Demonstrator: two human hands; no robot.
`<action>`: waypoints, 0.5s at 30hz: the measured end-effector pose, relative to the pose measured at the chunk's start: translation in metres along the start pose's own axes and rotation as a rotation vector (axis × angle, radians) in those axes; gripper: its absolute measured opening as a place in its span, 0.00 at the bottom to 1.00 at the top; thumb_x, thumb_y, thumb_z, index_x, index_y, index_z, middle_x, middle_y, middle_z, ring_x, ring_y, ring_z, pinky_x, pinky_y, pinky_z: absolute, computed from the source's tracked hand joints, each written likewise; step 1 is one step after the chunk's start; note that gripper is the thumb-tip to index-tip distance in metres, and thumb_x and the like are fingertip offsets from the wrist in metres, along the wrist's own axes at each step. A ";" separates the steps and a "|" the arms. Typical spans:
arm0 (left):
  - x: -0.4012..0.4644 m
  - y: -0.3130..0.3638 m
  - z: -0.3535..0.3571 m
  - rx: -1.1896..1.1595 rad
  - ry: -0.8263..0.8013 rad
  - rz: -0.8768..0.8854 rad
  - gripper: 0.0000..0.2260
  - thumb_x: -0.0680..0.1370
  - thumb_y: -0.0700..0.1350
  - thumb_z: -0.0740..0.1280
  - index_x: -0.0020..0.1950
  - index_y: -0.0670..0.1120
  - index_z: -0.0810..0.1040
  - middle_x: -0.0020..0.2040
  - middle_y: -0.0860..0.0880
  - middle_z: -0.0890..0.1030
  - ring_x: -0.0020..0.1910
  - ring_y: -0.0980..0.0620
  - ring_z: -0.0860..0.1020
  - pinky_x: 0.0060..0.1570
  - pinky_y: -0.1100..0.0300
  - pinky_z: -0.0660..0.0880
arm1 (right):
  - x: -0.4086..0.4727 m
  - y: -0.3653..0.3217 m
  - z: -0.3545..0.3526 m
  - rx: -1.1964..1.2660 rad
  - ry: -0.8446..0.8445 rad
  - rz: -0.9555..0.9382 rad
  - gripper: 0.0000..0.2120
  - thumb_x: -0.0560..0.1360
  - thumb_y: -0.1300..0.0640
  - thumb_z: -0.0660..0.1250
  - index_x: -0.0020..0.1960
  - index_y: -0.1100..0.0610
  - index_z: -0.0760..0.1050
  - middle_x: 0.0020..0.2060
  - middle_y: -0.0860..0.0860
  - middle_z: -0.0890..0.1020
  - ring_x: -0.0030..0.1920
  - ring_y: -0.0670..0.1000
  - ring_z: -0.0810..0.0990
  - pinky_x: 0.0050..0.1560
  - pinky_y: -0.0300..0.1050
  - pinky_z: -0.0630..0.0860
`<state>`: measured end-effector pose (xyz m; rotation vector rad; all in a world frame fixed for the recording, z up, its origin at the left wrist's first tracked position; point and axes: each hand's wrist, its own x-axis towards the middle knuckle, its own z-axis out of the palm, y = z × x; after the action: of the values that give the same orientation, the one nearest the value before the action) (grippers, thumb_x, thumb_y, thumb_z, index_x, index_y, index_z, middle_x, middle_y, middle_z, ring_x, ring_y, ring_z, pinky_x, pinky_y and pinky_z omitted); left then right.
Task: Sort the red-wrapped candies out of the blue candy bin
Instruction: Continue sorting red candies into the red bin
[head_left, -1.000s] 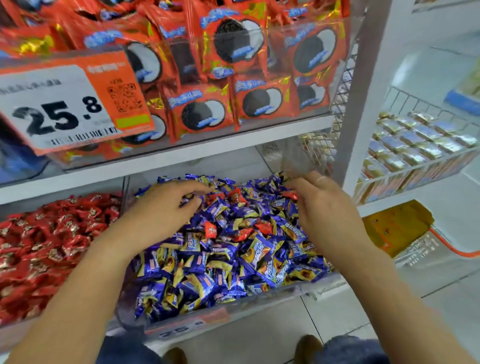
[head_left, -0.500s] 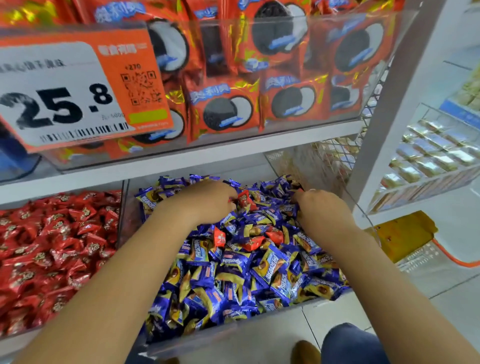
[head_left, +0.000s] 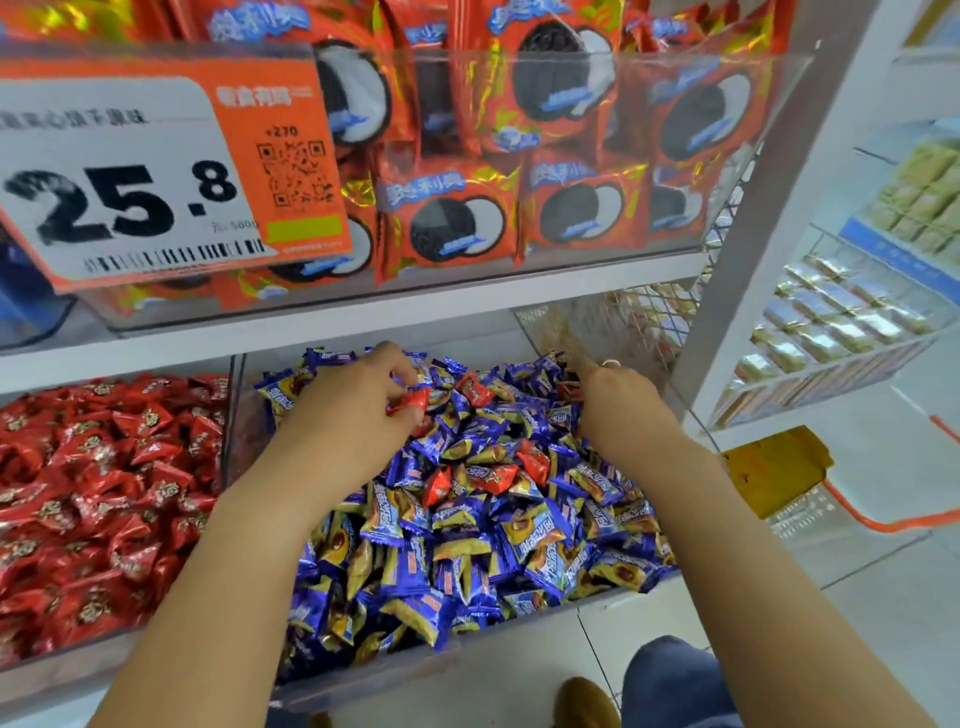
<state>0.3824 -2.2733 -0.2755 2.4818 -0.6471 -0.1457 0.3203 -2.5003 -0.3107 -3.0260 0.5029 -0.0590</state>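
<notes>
A clear bin (head_left: 363, 680) on the lower shelf holds a heap of blue-wrapped candies (head_left: 498, 551) with a few red-wrapped candies mixed in, one near the back (head_left: 475, 391) and several in the middle (head_left: 498, 475). My left hand (head_left: 348, 410) is over the back left of the heap and pinches a red candy (head_left: 413, 401) between thumb and fingers. My right hand (head_left: 615, 400) reaches into the back right corner, its fingertips buried among the wrappers, so what it holds is hidden.
A neighbouring bin of red candies (head_left: 98, 499) sits to the left. The shelf above carries red cookie packs (head_left: 452, 218) and an orange price tag (head_left: 156, 171). A white upright post (head_left: 769, 208) stands at the right, with a yellow basket (head_left: 774, 467) on the floor.
My left hand has lifted slightly and now pinches a red candy clear of the heap. My right hand has pushed further into the back right corner. The camera has moved closer.
</notes>
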 end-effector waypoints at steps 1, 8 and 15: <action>-0.001 0.000 0.001 0.016 -0.026 -0.002 0.10 0.77 0.45 0.68 0.57 0.52 0.73 0.49 0.53 0.78 0.45 0.52 0.76 0.44 0.58 0.70 | 0.000 -0.002 0.004 -0.007 -0.039 -0.019 0.25 0.73 0.71 0.58 0.69 0.60 0.66 0.53 0.60 0.76 0.50 0.61 0.78 0.41 0.47 0.70; -0.004 0.000 -0.001 0.102 -0.052 0.029 0.06 0.78 0.40 0.61 0.49 0.49 0.77 0.55 0.50 0.69 0.47 0.51 0.74 0.48 0.58 0.67 | -0.003 -0.014 0.007 -0.123 -0.064 -0.038 0.18 0.74 0.70 0.60 0.62 0.61 0.72 0.55 0.60 0.74 0.52 0.60 0.76 0.40 0.46 0.67; 0.010 -0.006 0.009 0.294 -0.098 0.037 0.14 0.79 0.43 0.60 0.64 0.51 0.74 0.65 0.49 0.73 0.61 0.47 0.72 0.55 0.54 0.71 | -0.001 -0.012 0.009 -0.100 -0.062 0.006 0.13 0.75 0.69 0.60 0.59 0.62 0.68 0.49 0.59 0.78 0.52 0.60 0.76 0.38 0.48 0.66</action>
<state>0.3917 -2.2780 -0.2860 2.7555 -0.8058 -0.1687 0.3233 -2.4882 -0.3193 -3.1117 0.5245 0.0618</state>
